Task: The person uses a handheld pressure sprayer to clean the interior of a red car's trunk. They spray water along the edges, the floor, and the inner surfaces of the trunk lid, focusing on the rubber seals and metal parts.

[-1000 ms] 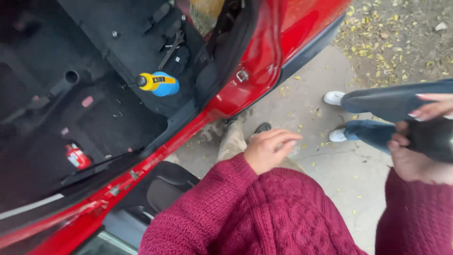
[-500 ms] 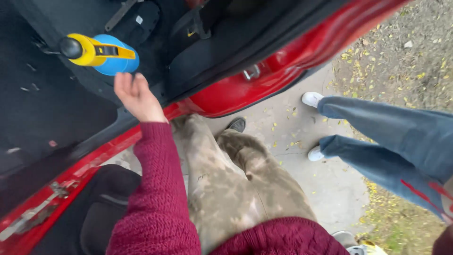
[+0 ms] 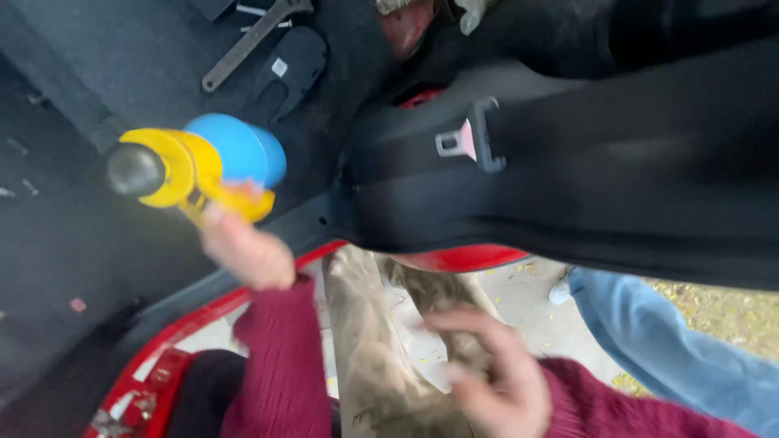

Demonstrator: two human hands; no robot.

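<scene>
On dark car carpet point(image 3: 97, 49), left hand point(image 3: 243, 251) seemingly grips yellow-blue tool point(image 3: 195, 166).

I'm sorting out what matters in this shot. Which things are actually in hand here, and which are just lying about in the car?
In hand:
- left hand, gripping the yellow and blue handheld tool
- right hand, open and holding nothing

Lying about:
- metal wrench on the car floor
- seat belt buckle
- another person's blue-jeaned leg outside

Yellow and blue handheld vacuum point(image 3: 203, 166), black nozzle pointing left, lying on dark car floor
</scene>
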